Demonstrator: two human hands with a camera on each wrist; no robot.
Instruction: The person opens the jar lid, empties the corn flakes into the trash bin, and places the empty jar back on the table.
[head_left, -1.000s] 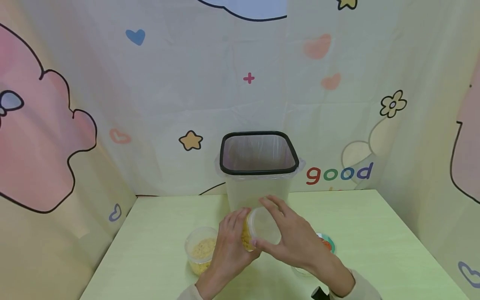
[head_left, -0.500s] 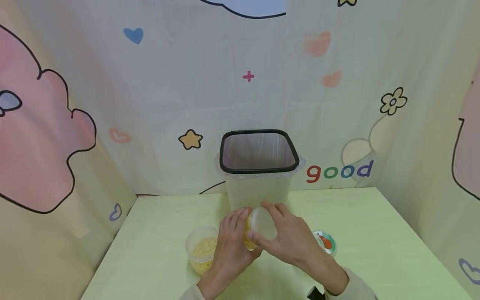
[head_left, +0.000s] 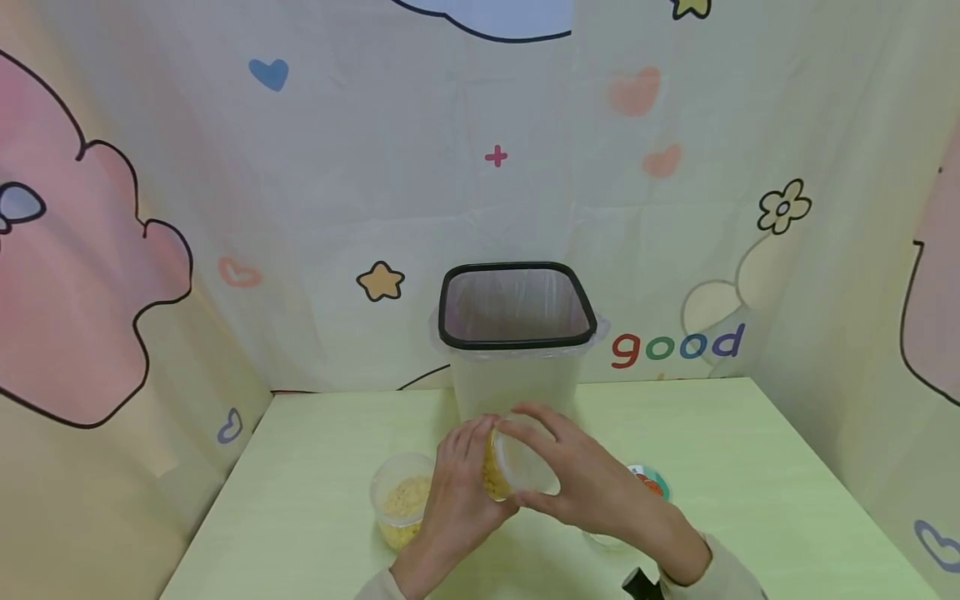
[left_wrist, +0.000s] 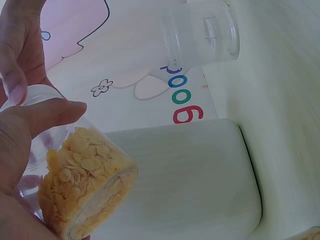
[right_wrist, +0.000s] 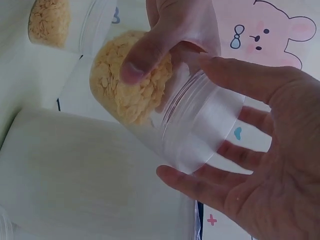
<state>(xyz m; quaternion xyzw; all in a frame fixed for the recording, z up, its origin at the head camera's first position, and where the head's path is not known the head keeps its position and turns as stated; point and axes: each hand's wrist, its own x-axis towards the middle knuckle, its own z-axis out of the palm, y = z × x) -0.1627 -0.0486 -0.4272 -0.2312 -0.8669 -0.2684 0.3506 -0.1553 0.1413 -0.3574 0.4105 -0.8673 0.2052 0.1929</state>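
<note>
1. The bin [head_left: 517,383], pale with a black rim [head_left: 517,343] and a see-through liner [head_left: 600,327], stands at the back of the table [head_left: 315,467], against the printed curtain [head_left: 337,167].
2. Just in front of the bin, on the person's side, the jar [head_left: 495,477] is held up, tipped over, with its lid end facing the right hand.
3. The left hand [head_left: 465,482] grasps the jar round its body; yellowish flakes [left_wrist: 82,170] show through the clear wall.
4. The right hand [head_left: 596,479] grasps the jar's clear lid [right_wrist: 217,120], thumb and fingers curved round its edge and the palm apart from it.
5. In front of the bin and to its left, a clear tub [head_left: 390,482] of similar flakes stands upright on the table.
6. In front of the bin and to its right are a clear glass-like container [left_wrist: 200,37] and a round teal-and-red disc [head_left: 657,483], partly hidden by the right hand.
</note>
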